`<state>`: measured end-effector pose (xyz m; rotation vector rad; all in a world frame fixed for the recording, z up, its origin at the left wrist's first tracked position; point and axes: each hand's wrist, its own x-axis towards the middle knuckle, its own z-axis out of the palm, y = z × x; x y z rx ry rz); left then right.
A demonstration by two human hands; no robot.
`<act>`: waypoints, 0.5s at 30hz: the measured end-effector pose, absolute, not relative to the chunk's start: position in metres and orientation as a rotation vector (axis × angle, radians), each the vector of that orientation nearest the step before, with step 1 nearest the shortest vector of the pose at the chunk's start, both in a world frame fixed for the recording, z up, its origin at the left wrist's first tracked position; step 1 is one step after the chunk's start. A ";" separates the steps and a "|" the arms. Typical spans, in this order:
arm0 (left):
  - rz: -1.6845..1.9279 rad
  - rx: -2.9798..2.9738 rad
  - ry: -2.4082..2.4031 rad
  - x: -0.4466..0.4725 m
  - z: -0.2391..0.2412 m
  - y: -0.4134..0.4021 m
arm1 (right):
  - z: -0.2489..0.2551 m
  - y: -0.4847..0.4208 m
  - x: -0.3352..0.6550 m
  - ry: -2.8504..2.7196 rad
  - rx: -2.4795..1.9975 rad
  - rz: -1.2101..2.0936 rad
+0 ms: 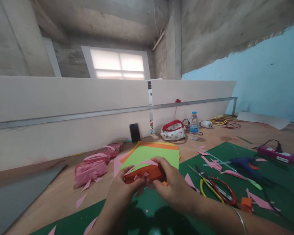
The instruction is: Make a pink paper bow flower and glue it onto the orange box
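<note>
Both my hands meet over the green cutting mat (235, 151). My left hand (122, 191) and my right hand (175, 186) are closed around an orange paper piece (144, 173) with pink paper strips folded over it. The fingers pinch its edges from both sides. Just behind it lies a stack of coloured sheets (152, 153), green on top, orange and yellow beneath. A thin bangle (241, 220) shows on my right wrist.
Red-handled scissors (220, 189) and a blue glue gun (246, 166) lie on the mat to the right among pink scraps. Pink paper bundles (91, 168) sit at the left. A phone (134, 132), pouch (173, 130), water bottle (193, 125) and white partition (63, 107) stand behind.
</note>
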<state>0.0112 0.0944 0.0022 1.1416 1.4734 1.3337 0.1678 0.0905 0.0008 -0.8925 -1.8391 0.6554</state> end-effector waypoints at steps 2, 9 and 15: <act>1.336 1.157 1.479 0.011 0.003 0.094 | 0.002 0.090 0.168 -1.827 -0.896 0.666; 1.297 1.163 1.483 0.010 0.005 0.096 | -0.004 0.102 0.168 -1.680 -0.910 0.960; 1.239 1.103 1.462 0.002 0.024 0.090 | -0.006 0.106 0.165 -1.381 -0.900 1.354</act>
